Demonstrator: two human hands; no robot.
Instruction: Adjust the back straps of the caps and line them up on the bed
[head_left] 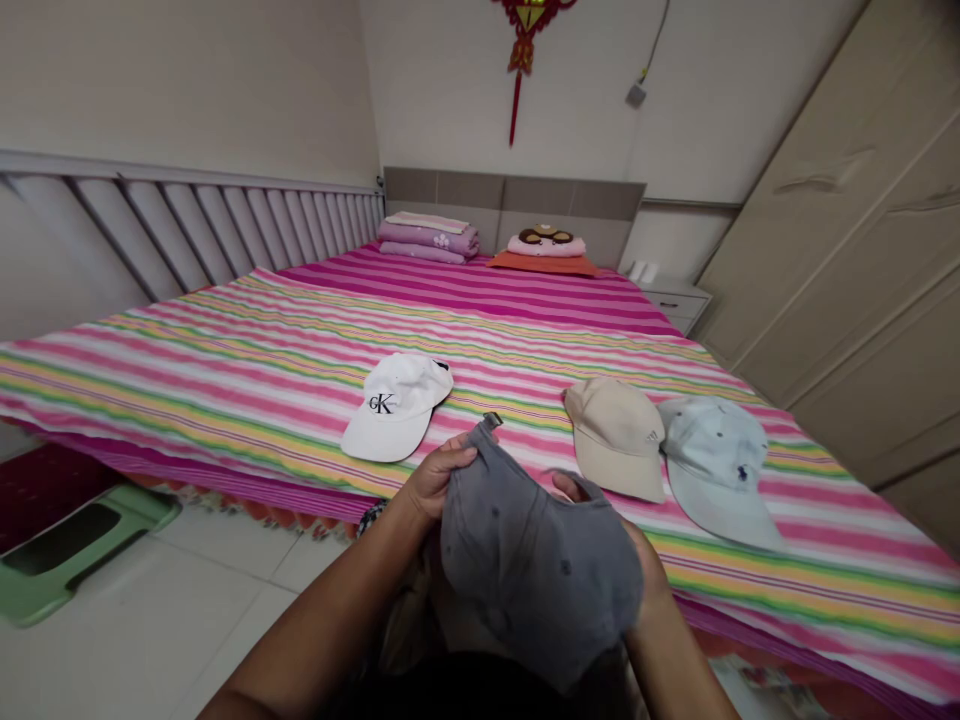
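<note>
grey cap (540, 565) is held up in both hands, close to the body, above the near edge of the bed. back strap w/ small buckle (489, 422) points away from the person. brim can't be made out, prob hidden under the cap or behind the hands.

for a soft cap like this, a light, even hold from opposite sides seems best: pressing on the crown's edges rather than its middle shd avoid creases, and keeping the fingers spread shares the pressure.

left hand (439, 480) has its fingers pressed together and curled over the cap's rear edge, right by the strap; thumb can't be told apart. right hand (645, 575) cups the cap's far side, w/ a fingertip (566, 487) showing over the top. both grips look gentle, no tight pinch. left forearm (322, 625) slants in from lower left, right forearm (679, 665) comes up from lower right, both wrists bent in twd the cap.

on the striped bedsheet (225, 400) ahead: white cap (394, 405) left of the hands, beige cap (615, 435) and pale blue cap (716, 465) just beside each other on the right. all three lie w/ brims twd the person.
</note>
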